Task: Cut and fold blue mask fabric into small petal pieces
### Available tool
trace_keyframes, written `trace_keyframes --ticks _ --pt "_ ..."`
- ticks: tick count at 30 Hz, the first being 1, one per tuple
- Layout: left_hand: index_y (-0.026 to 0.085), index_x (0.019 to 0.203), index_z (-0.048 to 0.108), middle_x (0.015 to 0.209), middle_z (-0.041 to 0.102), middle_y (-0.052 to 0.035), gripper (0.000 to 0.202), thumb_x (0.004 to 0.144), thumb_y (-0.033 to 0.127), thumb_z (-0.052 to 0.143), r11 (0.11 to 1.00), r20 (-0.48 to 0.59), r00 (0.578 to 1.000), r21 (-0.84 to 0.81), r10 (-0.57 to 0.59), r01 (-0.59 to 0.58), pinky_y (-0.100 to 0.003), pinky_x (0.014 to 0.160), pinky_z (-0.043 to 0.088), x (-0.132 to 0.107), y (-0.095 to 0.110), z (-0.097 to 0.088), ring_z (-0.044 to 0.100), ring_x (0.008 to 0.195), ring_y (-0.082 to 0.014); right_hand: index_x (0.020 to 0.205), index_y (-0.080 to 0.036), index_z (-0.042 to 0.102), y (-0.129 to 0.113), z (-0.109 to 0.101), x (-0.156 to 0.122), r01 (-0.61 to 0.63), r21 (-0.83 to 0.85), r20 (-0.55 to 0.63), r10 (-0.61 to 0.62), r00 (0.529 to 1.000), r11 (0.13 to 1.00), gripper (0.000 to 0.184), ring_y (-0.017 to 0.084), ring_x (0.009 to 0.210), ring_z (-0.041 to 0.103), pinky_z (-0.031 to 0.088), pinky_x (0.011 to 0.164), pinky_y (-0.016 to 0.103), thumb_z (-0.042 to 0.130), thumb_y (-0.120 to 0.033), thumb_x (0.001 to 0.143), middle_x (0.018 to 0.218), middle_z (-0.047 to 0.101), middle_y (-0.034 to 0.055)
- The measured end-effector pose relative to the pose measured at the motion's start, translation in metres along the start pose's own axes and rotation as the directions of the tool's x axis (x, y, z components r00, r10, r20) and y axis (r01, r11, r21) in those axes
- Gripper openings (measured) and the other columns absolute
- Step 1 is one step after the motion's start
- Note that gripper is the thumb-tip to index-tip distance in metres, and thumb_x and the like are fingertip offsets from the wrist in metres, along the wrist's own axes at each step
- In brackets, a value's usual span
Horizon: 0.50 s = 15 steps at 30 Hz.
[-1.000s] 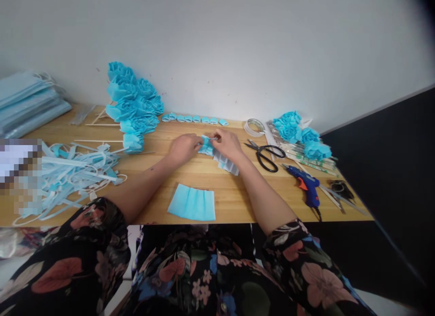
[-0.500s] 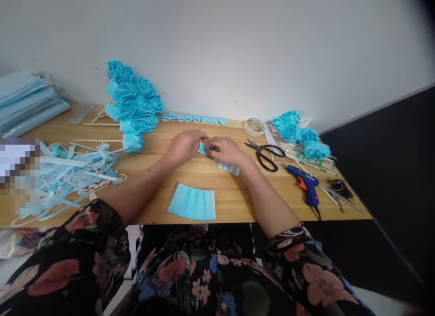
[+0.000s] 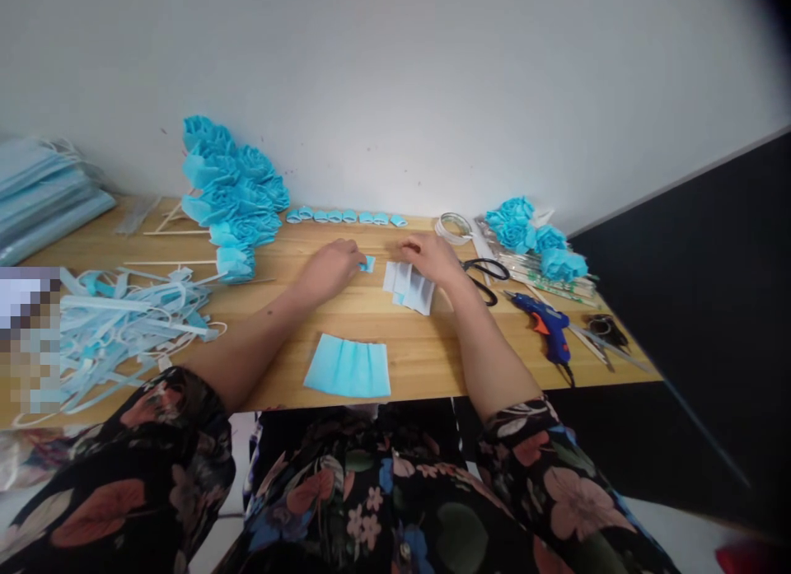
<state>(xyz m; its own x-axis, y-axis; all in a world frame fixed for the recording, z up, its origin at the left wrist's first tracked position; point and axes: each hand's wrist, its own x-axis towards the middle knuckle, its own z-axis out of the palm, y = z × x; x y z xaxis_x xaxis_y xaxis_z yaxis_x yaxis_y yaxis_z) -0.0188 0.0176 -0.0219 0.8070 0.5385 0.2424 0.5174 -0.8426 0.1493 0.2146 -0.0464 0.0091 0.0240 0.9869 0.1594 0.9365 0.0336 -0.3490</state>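
My left hand (image 3: pixel 334 271) is over the middle of the table, its fingertips closed on the edge of a small blue piece of mask fabric (image 3: pixel 369 264). To the right, my right hand (image 3: pixel 431 257) hovers with thumb and fingers pinched; whatever may be between them is too small to make out. Several white cut pieces of fabric (image 3: pixel 415 294) lie just below that hand, partly overlapping. Nearer the front edge, a pleated light-blue mask sheet (image 3: pixel 348 366) lies flat. A row of small folded blue pieces (image 3: pixel 334 217) runs along the back of the table.
Blue fabric flowers (image 3: pixel 235 183) are piled at back left, more flowers (image 3: pixel 516 224) at back right. Cut mask strips (image 3: pixel 136 319) heap at left beside stacked masks (image 3: pixel 46 191). Right of my hand are scissors (image 3: pixel 488 269), a tape roll (image 3: pixel 454 228) and a blue glue gun (image 3: pixel 544 320).
My hands have moved apart. The right one has shifted right, uncovering the white pieces and covering part of the scissors; the small blue piece stays at my left fingertips.
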Motion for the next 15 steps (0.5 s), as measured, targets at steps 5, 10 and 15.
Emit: trace_keyframes --ticks 5,10,15 --pt "0.015 0.114 0.073 0.105 0.065 -0.0154 0.034 0.095 0.029 0.048 0.997 -0.006 0.999 0.062 -0.053 0.053 -0.04 0.091 0.044 -0.002 -0.01 -0.004 0.058 0.103 -0.0293 0.091 -0.02 0.075 0.001 -0.005 -0.002 -0.037 -0.109 0.117 0.05 0.992 0.993 0.029 0.02 0.079 0.064 0.037 0.065 0.029 0.053 -0.038 0.093 0.092 0.076 0.0058" --pt "0.02 0.114 0.074 0.107 0.063 -0.0143 0.036 0.098 0.037 0.046 0.997 0.012 0.999 0.072 -0.034 0.033 -0.04 0.089 0.042 -0.004 -0.004 -0.005 0.057 0.101 -0.0287 0.087 -0.02 0.07 0.0 0.004 0.0 -0.011 -0.039 0.167 0.017 0.986 0.999 0.025 0.017 0.075 0.061 0.032 0.06 0.026 0.067 -0.045 0.083 0.089 0.074 0.0037" --pt "0.023 0.12 0.072 0.112 0.062 -0.0142 0.038 0.099 0.037 0.045 0.992 0.023 0.998 0.111 -0.057 0.054 -0.039 0.088 0.042 -0.003 0.004 -0.006 0.057 0.103 -0.0285 0.079 -0.018 0.066 0.004 0.012 0.002 0.021 0.204 0.153 -0.052 0.987 0.979 0.019 0.012 0.068 0.055 0.035 0.063 0.023 0.064 -0.037 0.083 0.077 0.069 -0.0008"
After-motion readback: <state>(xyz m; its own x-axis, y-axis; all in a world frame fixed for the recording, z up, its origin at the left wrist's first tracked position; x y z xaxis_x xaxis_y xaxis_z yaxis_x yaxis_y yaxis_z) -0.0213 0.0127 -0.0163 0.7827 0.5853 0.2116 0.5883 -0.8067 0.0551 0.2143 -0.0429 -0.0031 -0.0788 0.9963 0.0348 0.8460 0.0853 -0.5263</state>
